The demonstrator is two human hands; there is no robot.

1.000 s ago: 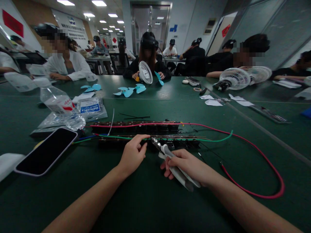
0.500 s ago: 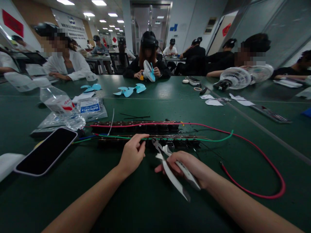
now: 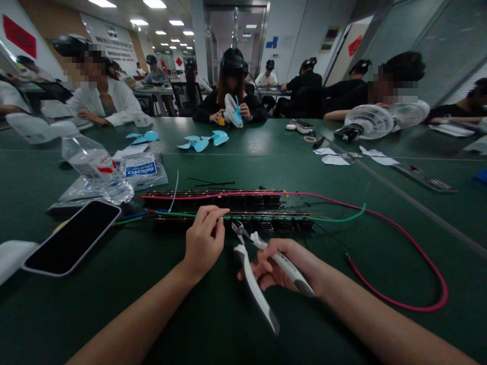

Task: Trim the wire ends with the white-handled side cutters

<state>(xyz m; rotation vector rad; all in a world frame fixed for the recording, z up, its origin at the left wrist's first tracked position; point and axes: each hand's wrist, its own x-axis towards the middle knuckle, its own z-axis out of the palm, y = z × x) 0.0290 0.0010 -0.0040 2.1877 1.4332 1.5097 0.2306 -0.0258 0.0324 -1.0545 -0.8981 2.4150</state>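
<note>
Two long black strips lie side by side, the rear strip (image 3: 258, 200) and the front strip (image 3: 281, 223). A red wire (image 3: 403, 230) runs over the rear one and loops to the right; a green wire (image 3: 348, 219) follows the front one. My left hand (image 3: 205, 238) rests at the front strip, fingers bent together at the green wire; whether they pinch it is unclear. My right hand (image 3: 281, 263) grips white-handled cutting pliers (image 3: 253, 284), handles spread wide, their jaws just right of my left fingertips at the strip's front edge. A pale cable tie (image 3: 175, 190) stands up at the left.
On the left are a phone (image 3: 74, 237), a plastic bottle (image 3: 91, 162) and a plastic bag (image 3: 148, 170). Blue fan blades (image 3: 198, 142) lie farther back. A person (image 3: 232, 86) opposite holds a fan head (image 3: 233, 110). Another fan (image 3: 367, 122) stands at the back right.
The pliers have shifted slightly left and their handles have spread wider. My left hand has moved a little left, with its fingers more bent.
</note>
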